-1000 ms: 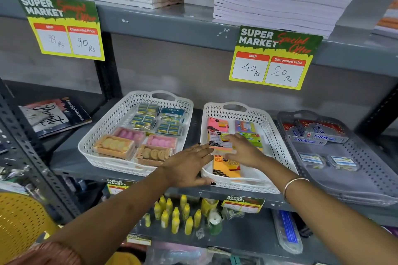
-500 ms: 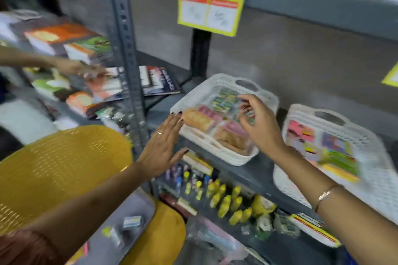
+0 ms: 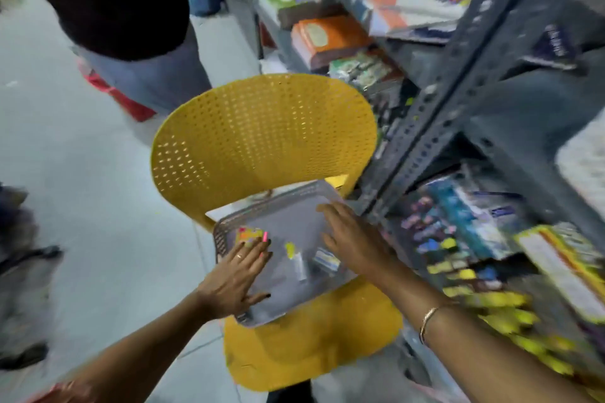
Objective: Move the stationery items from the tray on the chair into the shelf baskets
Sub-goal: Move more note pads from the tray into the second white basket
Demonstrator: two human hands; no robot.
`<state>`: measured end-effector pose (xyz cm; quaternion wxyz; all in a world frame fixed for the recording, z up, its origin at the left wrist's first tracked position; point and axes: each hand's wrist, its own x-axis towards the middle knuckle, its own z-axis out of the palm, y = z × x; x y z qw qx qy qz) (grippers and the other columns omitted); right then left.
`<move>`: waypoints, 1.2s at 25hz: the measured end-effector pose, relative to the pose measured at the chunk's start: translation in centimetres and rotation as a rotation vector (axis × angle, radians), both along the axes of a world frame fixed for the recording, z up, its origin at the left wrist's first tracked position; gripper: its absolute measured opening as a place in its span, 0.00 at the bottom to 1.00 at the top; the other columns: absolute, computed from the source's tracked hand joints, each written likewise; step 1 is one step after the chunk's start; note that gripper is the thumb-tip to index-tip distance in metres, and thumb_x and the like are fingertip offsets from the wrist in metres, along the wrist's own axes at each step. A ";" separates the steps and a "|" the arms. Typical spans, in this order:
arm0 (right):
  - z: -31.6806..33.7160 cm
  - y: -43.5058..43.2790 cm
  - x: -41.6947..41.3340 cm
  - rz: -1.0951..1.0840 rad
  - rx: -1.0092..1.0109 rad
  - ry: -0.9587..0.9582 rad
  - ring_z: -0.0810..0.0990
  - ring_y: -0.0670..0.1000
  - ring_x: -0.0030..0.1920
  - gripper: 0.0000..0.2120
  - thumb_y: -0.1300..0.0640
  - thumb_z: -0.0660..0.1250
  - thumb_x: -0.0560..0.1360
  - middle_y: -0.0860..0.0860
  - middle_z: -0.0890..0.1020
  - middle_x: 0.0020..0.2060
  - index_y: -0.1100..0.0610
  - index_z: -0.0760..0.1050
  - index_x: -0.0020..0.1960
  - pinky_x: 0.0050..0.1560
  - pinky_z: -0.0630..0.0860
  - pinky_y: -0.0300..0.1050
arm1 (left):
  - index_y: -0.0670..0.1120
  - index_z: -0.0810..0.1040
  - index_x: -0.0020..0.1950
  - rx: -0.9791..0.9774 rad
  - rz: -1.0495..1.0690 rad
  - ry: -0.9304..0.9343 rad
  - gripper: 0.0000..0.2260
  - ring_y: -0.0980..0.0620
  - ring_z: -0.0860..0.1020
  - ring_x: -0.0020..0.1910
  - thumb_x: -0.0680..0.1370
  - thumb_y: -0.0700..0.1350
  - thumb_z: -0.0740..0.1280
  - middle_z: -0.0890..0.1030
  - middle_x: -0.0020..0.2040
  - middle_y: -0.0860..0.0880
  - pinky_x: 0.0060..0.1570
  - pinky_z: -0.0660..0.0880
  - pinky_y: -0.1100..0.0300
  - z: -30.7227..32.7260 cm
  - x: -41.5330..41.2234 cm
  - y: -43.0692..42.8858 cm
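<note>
A gray tray [image 3: 288, 216] sits on the seat of a yellow chair [image 3: 262, 134]. Both hands hover flat over the tray with fingers spread, holding nothing. The left hand [image 3: 235, 275] is near a yellow packet [image 3: 248, 234]. The right hand [image 3: 353, 239] is just beside a small blue box [image 3: 325, 260] and a glue tube [image 3: 298, 263].

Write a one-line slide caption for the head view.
Both open hands, left and right, reach over a grey tray of small stationery on a yellow chair beside shelves.
</note>
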<state>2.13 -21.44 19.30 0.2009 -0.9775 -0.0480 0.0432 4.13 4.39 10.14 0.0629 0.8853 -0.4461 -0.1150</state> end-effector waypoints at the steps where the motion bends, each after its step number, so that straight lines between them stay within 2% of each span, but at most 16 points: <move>1: -2.3 1.1 0.9 0.052 -0.005 0.084 0.72 0.57 0.65 0.22 0.59 0.59 0.74 0.56 0.73 0.64 0.57 0.65 0.68 0.57 0.75 0.53 | 0.38 0.69 0.68 0.039 -0.012 0.030 0.35 0.41 0.63 0.69 0.78 0.66 0.47 0.69 0.68 0.36 0.63 0.58 0.45 -1.6 -0.6 1.3; 4: -8.2 4.0 2.7 0.094 -0.018 0.236 0.65 0.56 0.69 0.25 0.60 0.61 0.74 0.56 0.69 0.67 0.57 0.61 0.70 0.62 0.72 0.53 | 0.39 0.73 0.65 0.106 -0.053 0.093 0.35 0.41 0.67 0.67 0.77 0.68 0.50 0.71 0.66 0.38 0.65 0.57 0.48 -5.5 -2.2 3.9; 6: -12.2 5.9 3.4 0.101 -0.014 0.280 0.66 0.56 0.69 0.25 0.61 0.61 0.73 0.56 0.70 0.66 0.58 0.63 0.69 0.62 0.71 0.52 | 0.39 0.71 0.67 0.121 -0.081 0.112 0.35 0.42 0.64 0.69 0.76 0.68 0.53 0.69 0.68 0.38 0.67 0.53 0.48 -7.9 -2.4 5.1; 9: -16.3 7.8 4.2 0.147 -0.053 0.332 0.68 0.58 0.66 0.23 0.63 0.59 0.72 0.58 0.72 0.63 0.59 0.64 0.67 0.59 0.72 0.53 | 0.40 0.73 0.64 0.147 -0.127 0.088 0.33 0.42 0.63 0.70 0.76 0.66 0.52 0.69 0.69 0.39 0.69 0.48 0.50 -9.9 -2.1 5.8; 14: -19.1 9.9 7.6 0.303 -0.185 0.253 0.68 0.61 0.63 0.23 0.68 0.59 0.72 0.60 0.71 0.61 0.61 0.64 0.67 0.54 0.71 0.54 | 0.41 0.76 0.60 0.095 -0.153 0.065 0.31 0.41 0.56 0.73 0.77 0.65 0.51 0.66 0.71 0.39 0.69 0.45 0.48 -11.9 -2.2 6.2; 18: -19.7 12.2 10.1 0.588 -0.308 0.208 0.63 0.61 0.69 0.28 0.69 0.59 0.72 0.58 0.63 0.71 0.58 0.58 0.71 0.60 0.69 0.55 | 0.41 0.77 0.57 0.055 -0.138 0.056 0.30 0.40 0.57 0.72 0.76 0.65 0.51 0.66 0.71 0.39 0.69 0.47 0.49 -12.3 -2.3 6.2; 21: -20.8 13.3 10.4 0.499 -0.280 0.279 0.62 0.61 0.69 0.37 0.60 0.70 0.68 0.58 0.61 0.72 0.57 0.55 0.72 0.65 0.66 0.55 | 0.41 0.77 0.55 0.032 -0.131 0.047 0.29 0.40 0.60 0.71 0.76 0.64 0.52 0.68 0.70 0.39 0.68 0.50 0.48 -12.3 -2.2 6.2; 24: -21.8 13.7 10.0 0.380 -0.234 0.310 0.65 0.60 0.66 0.42 0.51 0.74 0.63 0.59 0.66 0.67 0.60 0.57 0.69 0.64 0.67 0.55 | 0.41 0.77 0.54 0.020 -0.125 0.050 0.29 0.40 0.62 0.70 0.76 0.64 0.51 0.69 0.69 0.39 0.67 0.51 0.48 -12.4 -2.3 6.2; 27: -22.0 13.4 9.6 0.372 -0.241 0.259 0.67 0.59 0.63 0.40 0.51 0.74 0.63 0.59 0.68 0.64 0.61 0.58 0.68 0.61 0.69 0.53 | 0.41 0.77 0.54 0.020 -0.123 0.052 0.29 0.40 0.62 0.70 0.76 0.64 0.52 0.70 0.68 0.39 0.67 0.52 0.47 -12.5 -2.3 6.3; 30: -22.0 12.7 9.4 0.401 -0.265 0.262 0.66 0.59 0.64 0.41 0.51 0.74 0.64 0.59 0.67 0.65 0.62 0.57 0.69 0.63 0.66 0.54 | 0.42 0.78 0.55 0.022 -0.122 0.046 0.29 0.40 0.62 0.70 0.76 0.65 0.52 0.70 0.68 0.39 0.67 0.52 0.47 -12.6 -2.4 6.3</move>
